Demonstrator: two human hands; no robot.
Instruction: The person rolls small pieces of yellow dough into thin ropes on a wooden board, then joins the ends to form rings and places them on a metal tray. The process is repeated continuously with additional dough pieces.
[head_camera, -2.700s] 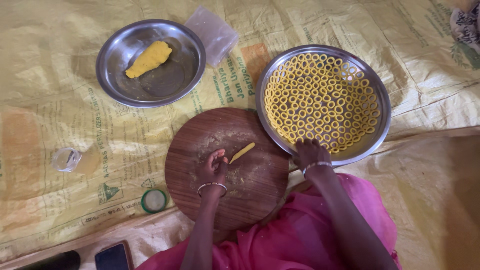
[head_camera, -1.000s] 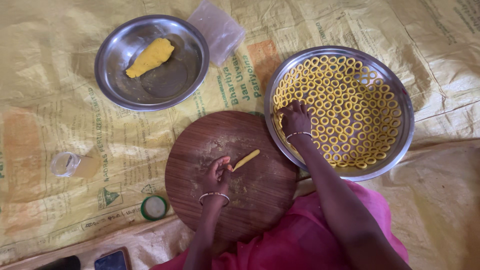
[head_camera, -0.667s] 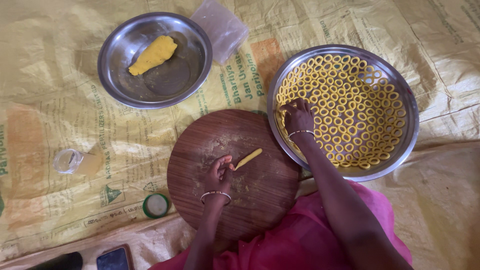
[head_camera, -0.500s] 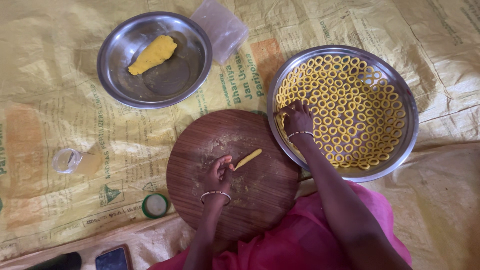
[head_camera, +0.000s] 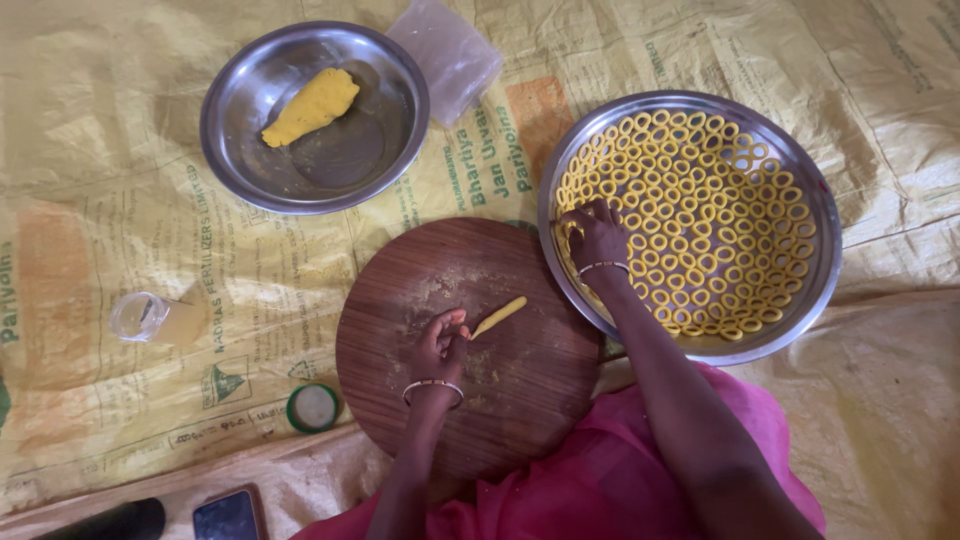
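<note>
My left hand (head_camera: 439, 346) rests on a round wooden board (head_camera: 460, 340), fingertips pinching the near end of a short yellow dough strip (head_camera: 499, 317). My right hand (head_camera: 595, 233) reaches into a large steel tray (head_camera: 810, 180) and touches the left edge of several rows of yellow dough rings (head_camera: 700, 215); its fingers are bunched over a ring. Both wrists wear bangles. A steel plate (head_camera: 390, 120) at the upper left holds a lump of yellow dough (head_camera: 310, 105).
A clear plastic bag (head_camera: 445, 50) lies beyond the plate. A small clear jar (head_camera: 150, 318) on its side and a green-rimmed lid (head_camera: 313, 407) lie left of the board. A phone (head_camera: 228, 516) and a dark object (head_camera: 105, 522) sit at the bottom left. Yellow sacking (head_camera: 120, 200) covers the ground.
My right hand moved from the tray's near rim up into the tray, to the left edge of the rings. The left hand stayed at the dough strip on the board.
</note>
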